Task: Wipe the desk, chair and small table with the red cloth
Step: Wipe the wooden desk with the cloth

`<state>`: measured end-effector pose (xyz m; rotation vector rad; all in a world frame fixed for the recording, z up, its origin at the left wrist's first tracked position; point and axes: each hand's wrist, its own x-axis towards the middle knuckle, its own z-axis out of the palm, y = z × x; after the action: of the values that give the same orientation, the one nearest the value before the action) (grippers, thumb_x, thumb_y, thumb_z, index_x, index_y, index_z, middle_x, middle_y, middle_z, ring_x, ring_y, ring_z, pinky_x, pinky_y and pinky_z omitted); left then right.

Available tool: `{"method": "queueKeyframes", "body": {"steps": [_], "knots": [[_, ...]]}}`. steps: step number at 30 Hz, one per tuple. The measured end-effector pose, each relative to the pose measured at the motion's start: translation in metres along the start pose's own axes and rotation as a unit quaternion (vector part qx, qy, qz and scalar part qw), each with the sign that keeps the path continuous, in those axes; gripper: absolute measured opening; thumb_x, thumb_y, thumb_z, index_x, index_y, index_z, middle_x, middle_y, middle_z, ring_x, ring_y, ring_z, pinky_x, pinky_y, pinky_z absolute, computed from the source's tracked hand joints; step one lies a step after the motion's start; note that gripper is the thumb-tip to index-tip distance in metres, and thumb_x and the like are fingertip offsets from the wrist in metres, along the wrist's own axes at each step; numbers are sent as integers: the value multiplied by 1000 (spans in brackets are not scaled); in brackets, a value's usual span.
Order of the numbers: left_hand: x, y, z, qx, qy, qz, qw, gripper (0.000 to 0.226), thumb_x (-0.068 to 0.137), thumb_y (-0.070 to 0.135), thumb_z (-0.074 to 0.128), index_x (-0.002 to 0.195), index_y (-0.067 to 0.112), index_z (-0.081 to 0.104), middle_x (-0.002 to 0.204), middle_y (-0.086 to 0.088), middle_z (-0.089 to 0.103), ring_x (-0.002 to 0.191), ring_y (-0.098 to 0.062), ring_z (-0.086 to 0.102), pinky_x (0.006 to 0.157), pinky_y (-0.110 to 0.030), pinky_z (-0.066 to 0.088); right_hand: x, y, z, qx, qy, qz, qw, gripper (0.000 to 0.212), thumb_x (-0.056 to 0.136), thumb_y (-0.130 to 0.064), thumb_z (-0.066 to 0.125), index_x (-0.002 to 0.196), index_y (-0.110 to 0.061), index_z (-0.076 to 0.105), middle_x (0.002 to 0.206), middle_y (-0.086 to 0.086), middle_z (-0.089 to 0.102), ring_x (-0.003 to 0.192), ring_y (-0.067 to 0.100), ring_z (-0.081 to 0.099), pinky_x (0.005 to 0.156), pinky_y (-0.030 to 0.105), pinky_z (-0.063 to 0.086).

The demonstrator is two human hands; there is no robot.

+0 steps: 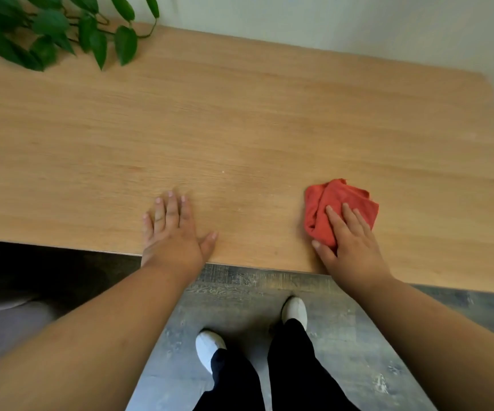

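A light wooden desk [240, 120] fills most of the view, with its front edge near me. A crumpled red cloth [328, 200] lies on the desk near the front right. My right hand [349, 241] presses flat on the cloth's near part, fingers over it and thumb at its left side. My left hand [174, 229] rests flat on the bare desk top near the front edge, fingers spread, holding nothing. The chair and small table are not clearly in view.
A green leafy plant [50, 28] hangs over the desk's far left corner. A pale wall [358, 25] runs behind the desk. Below the edge is grey floor [240, 307] with my legs and white shoes. Something grey and dark sits at lower left [8, 315].
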<state>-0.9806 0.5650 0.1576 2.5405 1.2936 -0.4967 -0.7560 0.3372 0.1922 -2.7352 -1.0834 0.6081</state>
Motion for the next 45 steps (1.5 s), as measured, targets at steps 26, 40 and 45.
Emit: {"method": "queueKeyframes", "body": {"steps": [26, 40, 45], "knots": [[-3, -4, 8, -95, 86, 4, 992, 115, 72, 84, 15, 129, 11, -52, 152, -8, -36, 144, -19, -31, 116, -41, -23, 106, -139, 41, -38, 77, -102, 991, 87, 86, -69, 27, 157, -24, 7, 166, 1, 8, 152, 19, 6, 121, 40, 6], [-14, -16, 6, -124, 78, 80, 986, 147, 51, 94, 44, 139, 13, -42, 156, -7, -33, 145, -17, -30, 119, -38, -16, 84, -152, 42, -176, -73, -465, 864, 70, 87, -58, 34, 153, -38, 21, 165, -4, 13, 152, 18, 6, 121, 39, -2], [-13, -25, 1, -40, 14, 130, 991, 148, 55, 97, 40, 128, 8, -54, 144, -6, -53, 136, -17, -45, 113, -36, -26, 54, -108, 42, -158, -76, -502, 847, 69, 86, -56, 49, 150, -37, 33, 164, -3, 20, 151, 22, 14, 121, 48, 10]]}}
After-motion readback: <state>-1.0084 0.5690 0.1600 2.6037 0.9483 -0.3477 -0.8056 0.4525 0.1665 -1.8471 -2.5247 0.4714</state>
